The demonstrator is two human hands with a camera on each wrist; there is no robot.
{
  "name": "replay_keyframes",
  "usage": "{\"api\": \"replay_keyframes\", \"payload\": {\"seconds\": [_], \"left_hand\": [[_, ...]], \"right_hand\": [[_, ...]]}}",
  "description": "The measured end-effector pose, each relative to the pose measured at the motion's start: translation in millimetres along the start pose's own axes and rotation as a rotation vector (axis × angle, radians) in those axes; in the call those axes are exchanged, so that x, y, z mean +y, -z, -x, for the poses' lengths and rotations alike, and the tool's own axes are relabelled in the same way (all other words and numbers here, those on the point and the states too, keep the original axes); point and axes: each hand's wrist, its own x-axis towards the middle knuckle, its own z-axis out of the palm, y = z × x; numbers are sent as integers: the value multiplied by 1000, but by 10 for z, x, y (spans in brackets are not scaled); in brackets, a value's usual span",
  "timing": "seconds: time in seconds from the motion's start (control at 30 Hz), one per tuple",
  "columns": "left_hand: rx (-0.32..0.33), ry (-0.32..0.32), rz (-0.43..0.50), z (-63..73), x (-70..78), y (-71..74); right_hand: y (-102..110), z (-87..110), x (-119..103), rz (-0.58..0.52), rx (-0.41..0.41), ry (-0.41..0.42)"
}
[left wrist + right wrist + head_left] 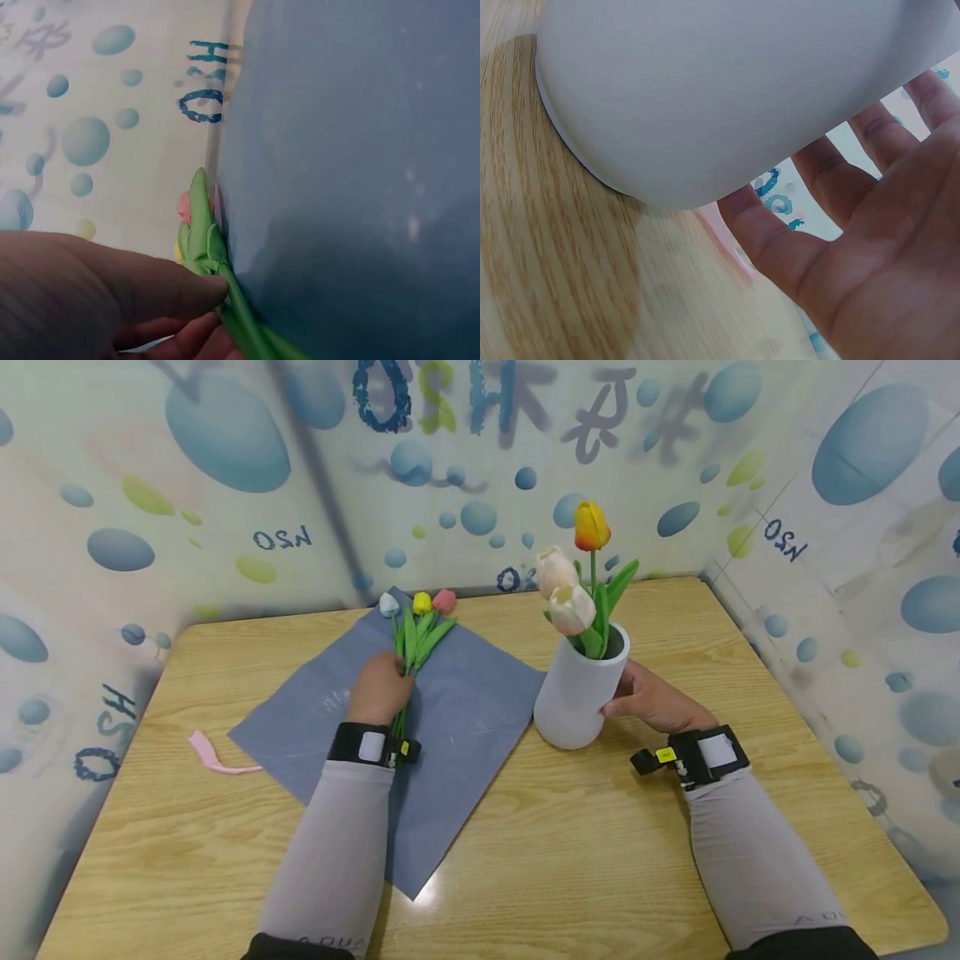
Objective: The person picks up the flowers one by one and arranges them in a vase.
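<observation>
My left hand [381,687] pinches the green stems of a small bunch of artificial tulips [415,639] between thumb and fingers. White, yellow and pink heads point to the far edge. Beneath the bunch lies a blue-grey sheet of wrapping paper [472,693], set cornerwise. My right hand [656,697] holds a white vase [573,697] by its right side, thumb in front and fingers reaching behind. In the right wrist view the vase's base is at the wooden surface. Two whitish tulips [572,608] and an orange-yellow tulip [592,527] stand in the vase.
A pink ribbon [213,756] lies on the wooden table [540,877] at the left, one end reaching the paper's edge. Behind the table hangs a patterned backdrop [480,468] with blue and green spots, and another side rises at the right.
</observation>
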Motion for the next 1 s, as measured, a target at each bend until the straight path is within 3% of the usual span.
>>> {"api": "replay_keyframes", "payload": {"seconds": [0.53, 0.77, 1.0], "left_hand": [[16, -7, -21, 22, 4, -7], [20, 21, -18, 29, 12, -18], [55, 20, -21, 20, 3, -28]], "right_hand": [[-3, 1, 3, -5, -8, 14], [1, 3, 7, 6, -5, 11], [-4, 2, 1, 4, -5, 13]]}}
